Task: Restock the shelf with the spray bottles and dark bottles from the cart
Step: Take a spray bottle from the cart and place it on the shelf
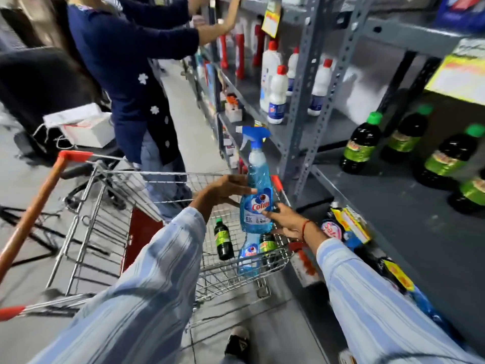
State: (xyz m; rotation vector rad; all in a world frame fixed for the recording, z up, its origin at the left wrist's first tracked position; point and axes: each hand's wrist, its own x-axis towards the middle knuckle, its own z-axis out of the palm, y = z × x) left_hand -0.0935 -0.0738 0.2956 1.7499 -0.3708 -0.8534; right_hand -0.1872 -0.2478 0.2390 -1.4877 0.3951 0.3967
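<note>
I hold a blue spray bottle [256,190] upright above the wire cart [147,195]. My left hand [225,191] grips its body from the left. My right hand [284,219] touches its lower right side, fingers on the label. Down in the cart's front end lie a second blue spray bottle [248,257] and two dark bottles with green labels [223,239] [267,245]. On the grey shelf [388,206] to the right stand several dark bottles with green caps [360,144].
A person in a dark blue top [126,74] stands just beyond the cart, reaching to the upper shelves. White bottles with red caps [278,95] fill the shelf further along. Packaged goods [349,227] sit on the lowest shelf. My shoe [237,340] is below.
</note>
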